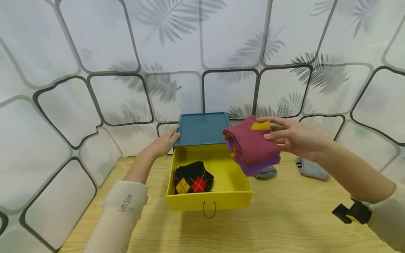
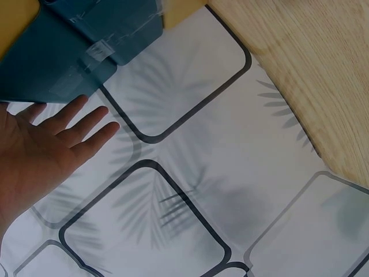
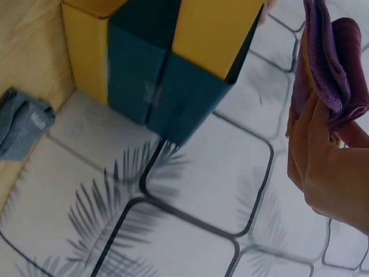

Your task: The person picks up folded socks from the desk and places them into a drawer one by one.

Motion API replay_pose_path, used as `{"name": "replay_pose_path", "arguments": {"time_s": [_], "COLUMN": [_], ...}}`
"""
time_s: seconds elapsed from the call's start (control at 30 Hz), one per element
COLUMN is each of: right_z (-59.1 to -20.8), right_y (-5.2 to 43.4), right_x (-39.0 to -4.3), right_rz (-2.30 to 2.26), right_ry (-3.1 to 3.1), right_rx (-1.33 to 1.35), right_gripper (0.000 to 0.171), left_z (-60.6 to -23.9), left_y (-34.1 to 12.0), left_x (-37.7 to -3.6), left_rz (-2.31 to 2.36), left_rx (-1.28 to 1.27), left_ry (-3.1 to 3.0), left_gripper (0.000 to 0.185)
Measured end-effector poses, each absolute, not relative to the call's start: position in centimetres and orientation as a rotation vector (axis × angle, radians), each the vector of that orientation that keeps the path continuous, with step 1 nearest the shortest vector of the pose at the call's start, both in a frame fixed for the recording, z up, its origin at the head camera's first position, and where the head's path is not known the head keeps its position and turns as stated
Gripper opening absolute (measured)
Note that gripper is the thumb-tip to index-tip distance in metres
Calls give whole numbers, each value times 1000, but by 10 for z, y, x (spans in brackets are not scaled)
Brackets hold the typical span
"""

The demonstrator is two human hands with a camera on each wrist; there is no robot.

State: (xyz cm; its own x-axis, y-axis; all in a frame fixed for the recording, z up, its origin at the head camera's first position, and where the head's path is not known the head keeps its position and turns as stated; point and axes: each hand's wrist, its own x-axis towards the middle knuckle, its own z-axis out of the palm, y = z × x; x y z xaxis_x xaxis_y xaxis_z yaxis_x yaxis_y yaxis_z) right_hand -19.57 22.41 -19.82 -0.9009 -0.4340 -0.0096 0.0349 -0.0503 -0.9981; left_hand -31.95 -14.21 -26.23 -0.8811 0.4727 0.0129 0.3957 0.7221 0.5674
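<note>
My right hand (image 1: 295, 135) grips a folded sock bundle (image 1: 257, 146) between thumb and fingers, in the air over the right side of the yellow drawer (image 1: 210, 201). The bundle is maroon with yellow patches and a purple layer beneath. In the right wrist view the fingers (image 3: 314, 138) lie against its purple side. The drawer is pulled out from the teal cabinet (image 1: 204, 128); inside, on the left, lies a folded black argyle sock (image 1: 194, 177) with red and yellow diamonds. With straight fingers my left hand (image 1: 162, 142) rests at the cabinet's upper left edge.
On the wooden table (image 1: 152, 218), right of the drawer, lie a grey-blue folded sock (image 1: 267, 173), partly hidden by the bundle, and a grey folded sock (image 1: 311, 168) with dark stripes. A cord loop handle (image 1: 209, 211) hangs on the drawer front. Patterned white curtain (image 1: 227, 91) stands behind.
</note>
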Motion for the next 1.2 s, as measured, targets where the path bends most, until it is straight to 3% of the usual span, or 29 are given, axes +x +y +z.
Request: {"name": "replay_pose_path", "arguments": {"time_s": [0.5, 0.73, 1.2], "right_z": [-224, -241, -260], "right_y": [158, 142, 120], "right_x": [-196, -196, -201], "right_rz": [-1927, -1730, -582], "right_ry": [2034, 2361, 3183], "right_rx": [-388, -410, -911], "right_gripper": [54, 47, 37], "left_z": [-263, -262, -262], "left_y": [-142, -142, -142], "left_x": [-321, -320, -320], "left_rz": [890, 893, 881], "left_rx": [706, 713, 705], "left_ry": [2792, 2790, 2794], "left_gripper": [55, 54, 55]}}
